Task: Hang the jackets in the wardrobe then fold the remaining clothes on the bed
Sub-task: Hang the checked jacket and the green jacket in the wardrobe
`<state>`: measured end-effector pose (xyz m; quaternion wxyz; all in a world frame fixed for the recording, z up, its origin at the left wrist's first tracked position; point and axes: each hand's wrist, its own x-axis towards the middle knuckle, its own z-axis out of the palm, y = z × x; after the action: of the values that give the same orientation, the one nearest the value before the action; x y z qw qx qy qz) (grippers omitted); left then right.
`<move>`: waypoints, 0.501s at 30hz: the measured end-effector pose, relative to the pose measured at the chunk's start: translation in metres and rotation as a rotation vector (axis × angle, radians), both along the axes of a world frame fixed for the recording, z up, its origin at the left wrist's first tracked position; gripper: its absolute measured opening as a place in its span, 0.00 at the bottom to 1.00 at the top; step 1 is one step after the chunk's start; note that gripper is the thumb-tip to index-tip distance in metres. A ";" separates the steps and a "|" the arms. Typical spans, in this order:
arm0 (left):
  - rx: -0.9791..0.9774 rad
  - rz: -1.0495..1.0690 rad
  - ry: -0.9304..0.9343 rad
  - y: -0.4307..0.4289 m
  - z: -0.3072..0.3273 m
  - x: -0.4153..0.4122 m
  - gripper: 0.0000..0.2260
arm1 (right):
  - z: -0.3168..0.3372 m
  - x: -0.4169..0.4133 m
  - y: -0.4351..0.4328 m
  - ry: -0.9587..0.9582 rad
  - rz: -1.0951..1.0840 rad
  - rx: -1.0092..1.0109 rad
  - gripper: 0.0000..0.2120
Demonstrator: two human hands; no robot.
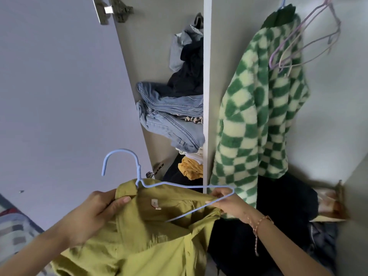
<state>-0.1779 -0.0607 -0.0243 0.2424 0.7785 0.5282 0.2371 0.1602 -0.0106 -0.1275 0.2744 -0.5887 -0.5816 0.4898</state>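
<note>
I hold an olive-green jacket (147, 232) in front of the open wardrobe. My left hand (93, 214) grips its collar at the left shoulder. My right hand (229, 202) pinches the jacket's right shoulder together with the right end of a light blue wire hanger (139, 176). The hanger's left arm is tucked into the collar and its hook points up. A green-and-cream checkered fleece jacket (256, 116) hangs in the right compartment of the wardrobe.
The white wardrobe door (59, 86) stands open at left. Shelves in the left compartment hold piled jeans (171, 116) and dark clothes. Two empty lilac hangers (304, 38) hang at top right. Dark clothing (278, 216) lies on the wardrobe floor. A patterned bed edge (14, 232) shows at bottom left.
</note>
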 end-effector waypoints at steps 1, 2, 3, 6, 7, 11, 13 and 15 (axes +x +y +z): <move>0.019 0.003 -0.009 0.001 -0.001 0.000 0.16 | 0.000 0.001 -0.002 0.158 -0.052 -0.093 0.09; 0.039 0.007 -0.019 0.002 -0.002 -0.001 0.09 | -0.001 0.002 -0.004 0.299 -0.087 -0.171 0.09; 0.056 0.006 -0.020 0.003 -0.003 -0.003 0.05 | -0.002 0.002 -0.005 0.371 -0.108 -0.216 0.08; 0.083 -0.047 0.039 0.005 -0.007 -0.006 0.13 | -0.002 0.005 -0.007 0.419 -0.142 -0.179 0.06; 0.102 -0.058 0.033 0.006 -0.010 -0.006 0.16 | -0.002 0.006 -0.007 0.364 -0.159 -0.128 0.07; 0.115 -0.097 -0.002 0.006 -0.012 -0.001 0.17 | -0.002 0.020 0.000 0.039 -0.117 0.076 0.10; 0.108 -0.120 0.033 0.007 -0.014 0.001 0.16 | 0.001 0.030 0.004 -0.003 -0.078 0.058 0.12; 0.065 -0.154 0.043 0.007 -0.013 0.008 0.15 | 0.003 0.039 0.010 -0.007 -0.065 0.016 0.12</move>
<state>-0.1696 -0.0541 -0.0371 0.2231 0.8293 0.4638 0.2178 0.1996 -0.0007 -0.1240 0.2928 -0.6068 -0.5672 0.4737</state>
